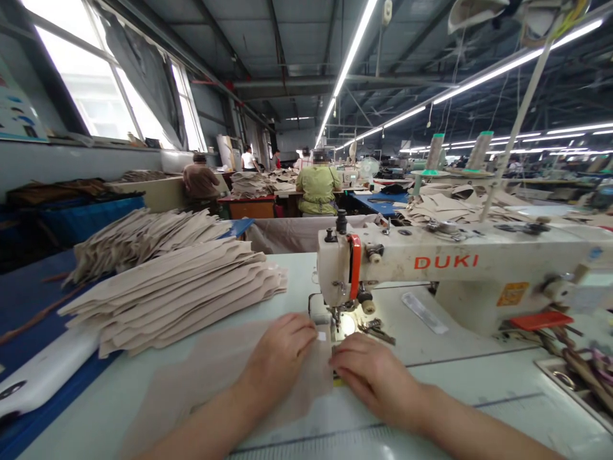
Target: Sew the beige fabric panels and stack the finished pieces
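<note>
A thin beige fabric piece (225,358) lies on the pale table in front of the sewing machine (383,255), its right edge close to the needle area. My left hand (282,351) rests on it with fingers curled together, gripping the cloth beside a small white label (322,336). At the cloth's right edge, just below the presser foot (338,318), my right hand (371,370) has its fingers pressed together on the edge. Its fingertips are partly hidden. A lamp lights the spot behind the needle.
Stacked beige fabric pieces (191,294) lie to the left, near a white plastic object (52,370). A clear packet (424,313) lies under the machine arm. At right is a tray (569,383) of odds and ends. Thread cones (479,153) stand behind; a person in green (318,188) sits ahead.
</note>
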Demonstrator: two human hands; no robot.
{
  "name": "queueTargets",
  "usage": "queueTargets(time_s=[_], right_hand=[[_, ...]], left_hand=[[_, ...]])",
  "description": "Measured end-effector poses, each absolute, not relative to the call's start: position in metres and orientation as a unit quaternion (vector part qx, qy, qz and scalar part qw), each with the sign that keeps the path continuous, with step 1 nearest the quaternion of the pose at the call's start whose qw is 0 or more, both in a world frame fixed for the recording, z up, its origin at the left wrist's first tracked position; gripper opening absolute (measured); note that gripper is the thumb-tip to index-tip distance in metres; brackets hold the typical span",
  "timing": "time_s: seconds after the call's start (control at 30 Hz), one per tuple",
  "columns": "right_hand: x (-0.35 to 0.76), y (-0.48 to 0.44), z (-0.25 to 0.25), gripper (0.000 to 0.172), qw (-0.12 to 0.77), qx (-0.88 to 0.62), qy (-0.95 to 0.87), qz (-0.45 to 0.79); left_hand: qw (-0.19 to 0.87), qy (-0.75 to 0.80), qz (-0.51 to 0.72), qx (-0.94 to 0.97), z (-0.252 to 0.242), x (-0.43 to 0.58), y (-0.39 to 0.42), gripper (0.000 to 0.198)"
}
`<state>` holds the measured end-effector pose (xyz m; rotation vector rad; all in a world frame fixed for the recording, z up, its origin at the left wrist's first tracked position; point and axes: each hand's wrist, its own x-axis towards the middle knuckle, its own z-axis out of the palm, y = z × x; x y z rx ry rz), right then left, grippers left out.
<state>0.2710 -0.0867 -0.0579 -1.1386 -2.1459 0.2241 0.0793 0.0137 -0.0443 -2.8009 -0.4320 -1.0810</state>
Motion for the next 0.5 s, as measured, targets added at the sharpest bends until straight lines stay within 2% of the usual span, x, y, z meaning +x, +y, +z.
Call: queueTargets(time_s=[0.1,0.27,0.5], right_hand=[[0.266,-0.092,-0.062,0.022,0.305,-0.387,-0.868,0.061],[0.265,-0.093,-0.068,0.022,0.283,-0.391,-0.875,0.039],[0.264,-0.094,-0.067,0.023,0.273,-0.4,-0.875,0.009]], left_hand=[[0.051,-0.14,-0.312,-0.938,-0.054,0.084,0.015,0.027],[-0.002,-0.167,-0.245,-0.955,-0.063,0.082,0.014,0.023],[-0.008,-0.133,-0.265,-0.955,-0.067,0.082,0.019,0.024]])
